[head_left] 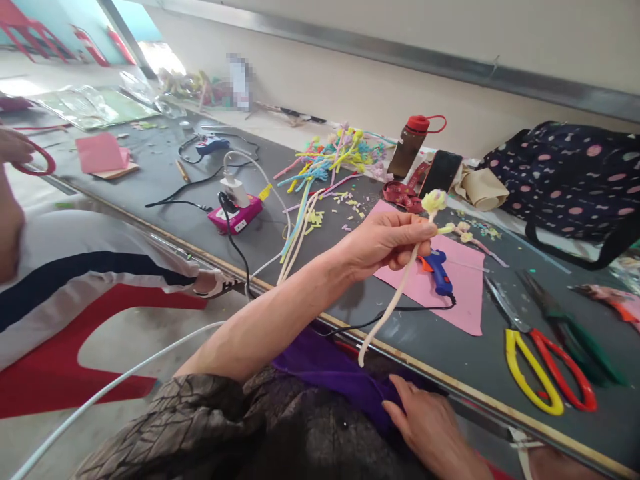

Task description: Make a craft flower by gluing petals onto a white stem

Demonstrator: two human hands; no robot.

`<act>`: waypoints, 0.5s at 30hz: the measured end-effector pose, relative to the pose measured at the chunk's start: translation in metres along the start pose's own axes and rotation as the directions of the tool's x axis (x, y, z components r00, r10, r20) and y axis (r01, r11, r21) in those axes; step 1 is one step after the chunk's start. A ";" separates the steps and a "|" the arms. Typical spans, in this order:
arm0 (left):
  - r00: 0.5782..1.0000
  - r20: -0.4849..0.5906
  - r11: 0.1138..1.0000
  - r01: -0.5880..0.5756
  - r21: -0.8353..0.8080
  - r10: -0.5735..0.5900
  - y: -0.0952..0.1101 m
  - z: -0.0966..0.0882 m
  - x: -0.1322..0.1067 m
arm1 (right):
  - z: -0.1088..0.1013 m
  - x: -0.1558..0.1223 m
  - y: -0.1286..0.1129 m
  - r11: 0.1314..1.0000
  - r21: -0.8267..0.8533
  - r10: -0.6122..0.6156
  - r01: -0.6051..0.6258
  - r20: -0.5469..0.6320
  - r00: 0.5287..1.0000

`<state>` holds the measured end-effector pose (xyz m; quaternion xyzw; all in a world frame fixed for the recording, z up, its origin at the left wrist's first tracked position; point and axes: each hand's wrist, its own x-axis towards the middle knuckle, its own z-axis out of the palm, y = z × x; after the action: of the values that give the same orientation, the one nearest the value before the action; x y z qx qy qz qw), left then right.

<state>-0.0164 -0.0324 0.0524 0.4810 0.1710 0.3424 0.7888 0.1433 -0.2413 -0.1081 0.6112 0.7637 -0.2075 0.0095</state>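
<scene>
My left hand (pixel 400 243) is closed in a pinch on a fuzzy-stemmed flower (pixel 434 201), held above the table's front edge. Its yellow and lilac head sticks up past my fingers, and the cream stem (pixel 389 310) hangs down in a curve. Low over my lap is my right hand (pixel 427 423), empty, thumb and fingers apart beside purple cloth (pixel 325 367). Beyond my left hand a blue glue gun (pixel 440 272) lies on a pink sheet (pixel 465 310). Another small flower stem (pixel 465 235) lies at the sheet's far edge.
Scissors with yellow and red handles (pixel 537 367) and green-handled pliers (pixel 575 333) lie at right. Coloured fuzzy stems (pixel 340 153) are heaped at the back, near a bottle (pixel 410 143). A magenta power strip (pixel 237 213) trails cords. Another person's hand (pixel 15 147) holds scissors at left.
</scene>
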 end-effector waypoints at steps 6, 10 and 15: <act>0.999 -0.018 0.999 0.027 0.022 -0.026 0.002 0.001 -0.001 | -0.004 0.039 -0.055 0.946 -0.012 -0.325 0.325 -0.061 0.944; 1.000 -0.007 1.000 0.017 0.015 -0.016 0.004 0.002 -0.002 | 0.013 0.087 -0.114 0.863 0.029 -0.505 0.504 0.031 0.862; 0.999 -0.027 0.999 0.026 0.019 -0.025 0.011 -0.002 -0.010 | 0.049 0.123 -0.135 0.870 0.055 -0.493 0.490 0.048 0.869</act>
<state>-0.0286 -0.0349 0.0603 0.4817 0.1908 0.3370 0.7861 -0.0266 -0.1659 -0.1449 0.3904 0.8889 -0.2372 -0.0331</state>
